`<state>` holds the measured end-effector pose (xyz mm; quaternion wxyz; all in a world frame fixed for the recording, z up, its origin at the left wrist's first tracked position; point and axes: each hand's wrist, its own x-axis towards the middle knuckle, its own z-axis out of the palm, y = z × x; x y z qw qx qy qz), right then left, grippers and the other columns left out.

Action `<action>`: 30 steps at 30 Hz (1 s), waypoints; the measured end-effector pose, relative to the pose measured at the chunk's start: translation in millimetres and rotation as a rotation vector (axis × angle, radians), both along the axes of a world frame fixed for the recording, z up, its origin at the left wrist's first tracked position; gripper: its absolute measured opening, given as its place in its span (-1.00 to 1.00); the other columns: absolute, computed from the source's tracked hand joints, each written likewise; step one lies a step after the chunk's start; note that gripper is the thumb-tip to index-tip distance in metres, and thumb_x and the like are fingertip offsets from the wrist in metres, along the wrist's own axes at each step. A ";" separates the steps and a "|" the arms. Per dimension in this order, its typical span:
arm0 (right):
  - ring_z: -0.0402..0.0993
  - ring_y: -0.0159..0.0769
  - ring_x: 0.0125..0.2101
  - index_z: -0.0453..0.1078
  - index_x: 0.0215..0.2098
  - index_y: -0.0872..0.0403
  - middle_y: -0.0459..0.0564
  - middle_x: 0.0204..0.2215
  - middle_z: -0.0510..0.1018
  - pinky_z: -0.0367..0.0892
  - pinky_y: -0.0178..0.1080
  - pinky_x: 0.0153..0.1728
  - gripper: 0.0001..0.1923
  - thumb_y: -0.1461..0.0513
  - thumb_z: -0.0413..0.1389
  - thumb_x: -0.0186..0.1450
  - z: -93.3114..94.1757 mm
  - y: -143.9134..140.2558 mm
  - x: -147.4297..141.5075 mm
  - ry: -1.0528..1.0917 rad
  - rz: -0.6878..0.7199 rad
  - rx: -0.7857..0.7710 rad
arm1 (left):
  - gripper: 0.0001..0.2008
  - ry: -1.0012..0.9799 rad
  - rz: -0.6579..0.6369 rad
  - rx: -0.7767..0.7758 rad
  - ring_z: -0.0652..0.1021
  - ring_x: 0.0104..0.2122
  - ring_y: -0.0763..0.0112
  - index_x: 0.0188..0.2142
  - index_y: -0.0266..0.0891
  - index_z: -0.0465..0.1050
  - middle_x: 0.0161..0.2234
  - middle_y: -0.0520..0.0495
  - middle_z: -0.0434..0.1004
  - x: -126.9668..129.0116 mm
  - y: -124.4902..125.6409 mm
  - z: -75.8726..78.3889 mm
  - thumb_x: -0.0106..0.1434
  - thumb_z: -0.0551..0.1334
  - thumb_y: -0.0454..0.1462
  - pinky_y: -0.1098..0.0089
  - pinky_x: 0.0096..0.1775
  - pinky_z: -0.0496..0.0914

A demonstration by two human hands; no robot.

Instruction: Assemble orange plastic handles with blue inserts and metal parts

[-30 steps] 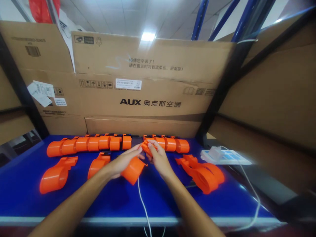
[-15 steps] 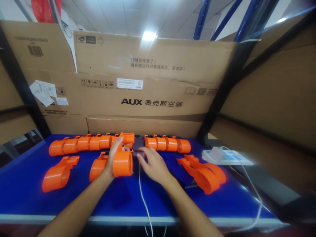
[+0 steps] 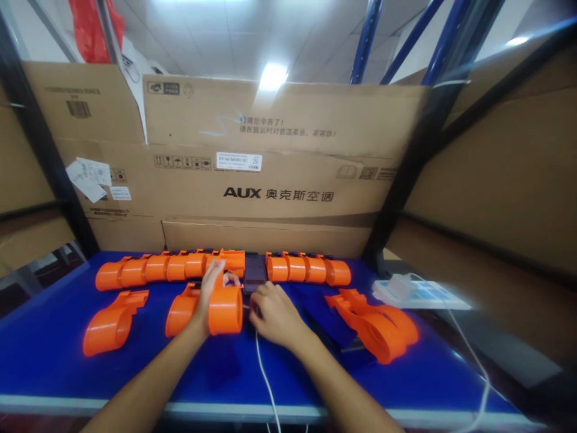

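Observation:
My left hand [image 3: 208, 294] is closed around an orange plastic holder with a round ring [image 3: 226, 310], raised a little over the blue table. My right hand [image 3: 276, 316] has its fingers curled together just right of that ring. A white cable [image 3: 265, 373] comes out below its fingertips and runs to the table's front edge; the gripped end is hidden. Just beyond the right hand stands a dark, flat, phone-like device [image 3: 255, 270]. Another orange ring holder [image 3: 180, 313] lies behind my left wrist.
Orange ring holders stand in a left row [image 3: 157, 267] and a right row [image 3: 306, 269] along the back. One loose holder [image 3: 108, 325] lies left, several orange pieces [image 3: 378, 328] right. A white power strip [image 3: 419, 293] sits at the right edge. A cardboard wall [image 3: 279, 216] closes the back.
My right hand has drawn down and closer to me, its fingers curling in, so more of the dark device shows. My left hand keeps the orange holder. The camera view has tilted slightly upward.

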<state>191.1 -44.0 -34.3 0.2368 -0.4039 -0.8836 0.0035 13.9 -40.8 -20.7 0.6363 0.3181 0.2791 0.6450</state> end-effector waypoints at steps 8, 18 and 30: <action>0.51 -0.26 -0.43 0.39 -0.36 0.07 -0.03 -0.46 0.56 0.34 -0.29 -0.42 -0.79 0.08 0.14 0.26 16.6 16.9 28.1 0.968 -0.006 -0.302 | -0.53 0.162 0.012 0.077 0.49 -0.65 0.43 -0.25 -0.14 0.22 -0.59 0.11 0.45 13.0 -3.8 -3.2 0.03 0.39 0.02 0.52 -0.59 0.30; 0.32 -0.34 -0.53 0.44 -0.31 0.06 -0.07 -0.54 0.45 0.21 -0.31 -0.53 -0.63 -0.08 0.16 0.24 24.7 14.6 26.2 1.125 -0.047 -0.325 | -0.49 0.244 -0.057 0.104 0.54 -0.61 0.38 -0.11 -0.17 0.24 -0.56 0.07 0.47 21.6 -13.8 -1.0 0.09 0.36 0.01 0.50 -0.55 0.29; 0.37 -0.26 -0.37 0.43 -0.38 0.06 -0.06 -0.44 0.47 0.30 -0.26 -0.30 -0.64 -0.06 0.13 0.28 20.8 20.7 29.7 1.037 -0.024 -0.278 | -0.54 0.225 -0.028 0.077 0.53 -0.64 0.48 -0.20 -0.17 0.27 -0.44 0.10 0.47 22.6 -14.1 3.7 0.07 0.39 0.00 0.50 -0.52 0.29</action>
